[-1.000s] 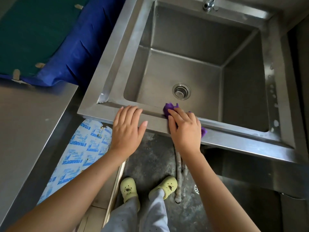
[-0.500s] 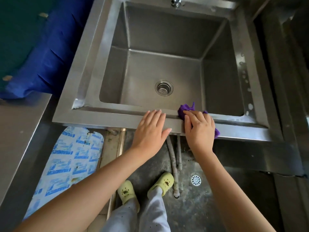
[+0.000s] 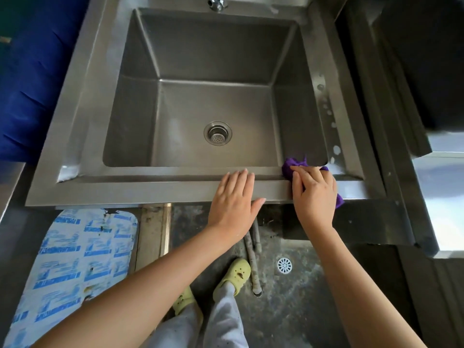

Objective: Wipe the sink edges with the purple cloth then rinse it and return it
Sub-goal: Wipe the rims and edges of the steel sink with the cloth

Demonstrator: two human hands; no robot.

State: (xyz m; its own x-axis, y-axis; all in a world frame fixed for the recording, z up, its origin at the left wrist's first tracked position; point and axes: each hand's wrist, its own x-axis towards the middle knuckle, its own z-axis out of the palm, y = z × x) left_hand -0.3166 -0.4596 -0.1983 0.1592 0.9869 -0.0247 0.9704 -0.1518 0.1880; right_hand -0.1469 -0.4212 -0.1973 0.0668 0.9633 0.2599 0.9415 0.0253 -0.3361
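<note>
Honestly nothing here is readable. The only thing with print on it is the white bag (image 3: 70,270) lying on the floor to the left under the sink, covered in rows of blue blocks of lettering, but it's way too blurry to make out a single word. No labels or numbers anywhere else.

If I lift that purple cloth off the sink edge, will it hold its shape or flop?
Likely flop: the cloth is bunched in soft folds under the right hand. Probably light, since it drapes over the sink edge without sagging off.
</note>
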